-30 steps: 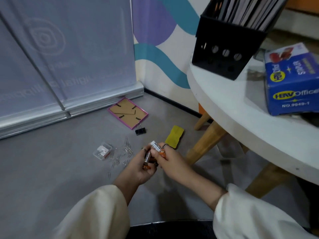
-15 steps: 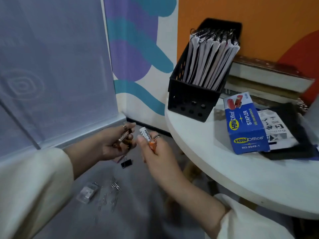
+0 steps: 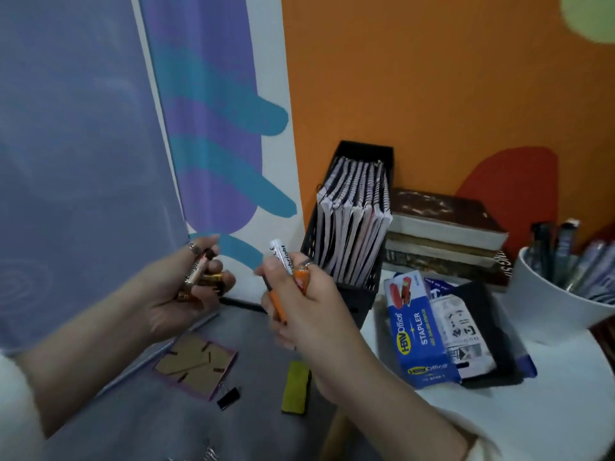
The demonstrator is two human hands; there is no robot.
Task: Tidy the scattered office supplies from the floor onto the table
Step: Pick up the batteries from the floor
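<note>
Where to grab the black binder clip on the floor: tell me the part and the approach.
Pinch the binder clip across its black body from above, fingers on its long sides. It lies flat on the floor beside the picture frame, clear of the yellow eraser.

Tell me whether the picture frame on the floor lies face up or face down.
Face down. The picture frame lies flat on the grey floor with its brown backing board and black retaining clips facing up.
</note>
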